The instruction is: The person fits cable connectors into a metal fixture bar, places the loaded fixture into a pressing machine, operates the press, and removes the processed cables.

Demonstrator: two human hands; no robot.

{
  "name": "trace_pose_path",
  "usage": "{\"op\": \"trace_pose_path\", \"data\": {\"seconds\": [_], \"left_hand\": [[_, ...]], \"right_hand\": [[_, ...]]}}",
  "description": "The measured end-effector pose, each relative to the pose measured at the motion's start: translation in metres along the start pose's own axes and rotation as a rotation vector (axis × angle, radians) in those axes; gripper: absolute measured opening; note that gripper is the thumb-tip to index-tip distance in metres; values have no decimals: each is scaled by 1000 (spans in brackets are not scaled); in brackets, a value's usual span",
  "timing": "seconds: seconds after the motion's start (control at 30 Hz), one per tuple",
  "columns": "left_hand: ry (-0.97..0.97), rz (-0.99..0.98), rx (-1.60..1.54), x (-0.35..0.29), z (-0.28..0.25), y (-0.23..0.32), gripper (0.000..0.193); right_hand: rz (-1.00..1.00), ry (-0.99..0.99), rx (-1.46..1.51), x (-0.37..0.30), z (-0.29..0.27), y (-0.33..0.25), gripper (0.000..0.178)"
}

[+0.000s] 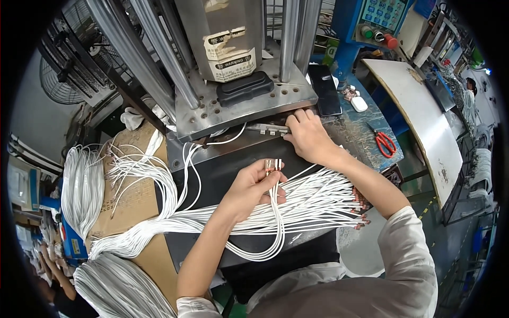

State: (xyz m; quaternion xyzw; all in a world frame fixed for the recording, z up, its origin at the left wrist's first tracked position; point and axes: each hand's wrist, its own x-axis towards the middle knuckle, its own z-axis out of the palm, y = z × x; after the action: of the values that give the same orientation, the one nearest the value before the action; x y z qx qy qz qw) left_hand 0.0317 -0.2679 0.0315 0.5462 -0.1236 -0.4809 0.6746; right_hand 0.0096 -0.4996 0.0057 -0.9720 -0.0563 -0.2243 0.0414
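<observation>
Left hand pinches cable ends — crosswise metal bar lies just beyond, right hand nearer, curled at its end, grip unclear!

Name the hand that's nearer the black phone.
Right. The right hand is just below and left of the black phone in the picture, at the metal fixture; the left hand is farther down and left, holding white cables.
</observation>
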Motion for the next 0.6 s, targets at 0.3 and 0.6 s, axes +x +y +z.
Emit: {"op": "trace_pose_path", "data": {"seconds": [0.3,0.6], "left_hand": [[103,20,48,13,2,-13,21],[223,85,137,16,14,-10,15]], "right_hand": [[602,-584,1157,-4,-31,-11,28],[525,-486,1396,-9,-32,-21,28]]}}
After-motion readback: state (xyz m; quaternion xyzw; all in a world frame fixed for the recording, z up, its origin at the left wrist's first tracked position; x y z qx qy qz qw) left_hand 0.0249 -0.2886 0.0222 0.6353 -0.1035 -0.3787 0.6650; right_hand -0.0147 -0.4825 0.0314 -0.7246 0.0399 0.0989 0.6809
